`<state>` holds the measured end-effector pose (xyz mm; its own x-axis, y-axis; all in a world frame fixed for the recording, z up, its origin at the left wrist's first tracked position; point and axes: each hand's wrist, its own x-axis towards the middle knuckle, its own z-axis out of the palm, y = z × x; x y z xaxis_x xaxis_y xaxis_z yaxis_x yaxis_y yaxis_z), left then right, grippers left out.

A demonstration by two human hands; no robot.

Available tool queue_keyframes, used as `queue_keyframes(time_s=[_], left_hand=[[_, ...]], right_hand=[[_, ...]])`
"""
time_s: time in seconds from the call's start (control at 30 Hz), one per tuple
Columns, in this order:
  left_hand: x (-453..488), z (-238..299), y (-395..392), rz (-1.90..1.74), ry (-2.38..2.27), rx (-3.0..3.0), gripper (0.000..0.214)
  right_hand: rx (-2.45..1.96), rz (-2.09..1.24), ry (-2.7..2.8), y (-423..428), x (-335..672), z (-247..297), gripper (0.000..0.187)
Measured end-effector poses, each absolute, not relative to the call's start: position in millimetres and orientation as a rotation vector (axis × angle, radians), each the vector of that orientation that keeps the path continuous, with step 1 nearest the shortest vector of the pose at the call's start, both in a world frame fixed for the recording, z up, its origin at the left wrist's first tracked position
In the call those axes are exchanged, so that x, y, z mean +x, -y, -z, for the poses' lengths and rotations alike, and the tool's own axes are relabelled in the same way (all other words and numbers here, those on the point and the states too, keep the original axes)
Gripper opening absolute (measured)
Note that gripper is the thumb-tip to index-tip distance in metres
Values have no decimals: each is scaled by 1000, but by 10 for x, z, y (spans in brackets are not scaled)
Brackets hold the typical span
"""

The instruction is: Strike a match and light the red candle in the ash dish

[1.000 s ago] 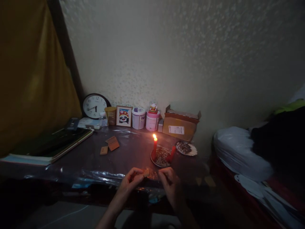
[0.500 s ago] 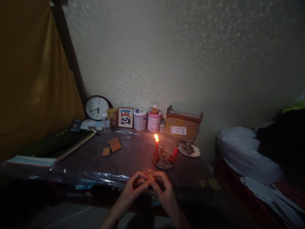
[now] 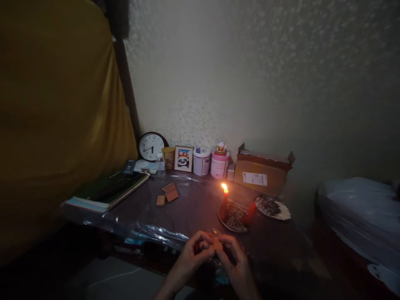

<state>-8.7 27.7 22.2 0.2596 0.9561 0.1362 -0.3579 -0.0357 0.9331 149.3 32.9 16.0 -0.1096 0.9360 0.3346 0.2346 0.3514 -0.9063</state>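
Observation:
Near the table's front edge, my left hand (image 3: 194, 253) and my right hand (image 3: 235, 259) are closed on a small flat brown piece (image 3: 217, 243), pinching it between thumbs and fingers. Its kind is too dim to make out. Just beyond the hands is a round metal plate (image 3: 233, 229) with dark and pale bits in it. A lit red candle (image 3: 225, 202) stands at its left side, and an unlit red candle (image 3: 251, 212) leans at its right. Brown flat pieces (image 3: 170, 192) lie on the table farther left, with a smaller brown square (image 3: 160, 200) beside them.
A second plate (image 3: 268, 205) holds dark bits and pale sticks. Along the wall stand a clock (image 3: 153, 146), a panda picture (image 3: 183, 158), two tins (image 3: 201, 162) and a cardboard box (image 3: 262, 173). A dark green book (image 3: 109, 189) lies left. A yellow curtain (image 3: 62, 125) hangs there too.
The view has turned left, so the table and its things appear farther right and a little lower. Both hands keep the brown piece in much the same grip.

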Motion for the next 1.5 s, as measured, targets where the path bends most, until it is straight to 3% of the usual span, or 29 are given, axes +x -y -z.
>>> queue_keyframes(time_s=[0.8, 1.5], left_hand=[[-117, -264, -270, -1171, -740, 1146, 30], [-138, -223, -288, -1177, -718, 1145, 22]], right_hand=[[-1055, -900, 1642, -296, 1459, -217, 19], [-1097, -905, 1680, -306, 1465, -214, 29]])
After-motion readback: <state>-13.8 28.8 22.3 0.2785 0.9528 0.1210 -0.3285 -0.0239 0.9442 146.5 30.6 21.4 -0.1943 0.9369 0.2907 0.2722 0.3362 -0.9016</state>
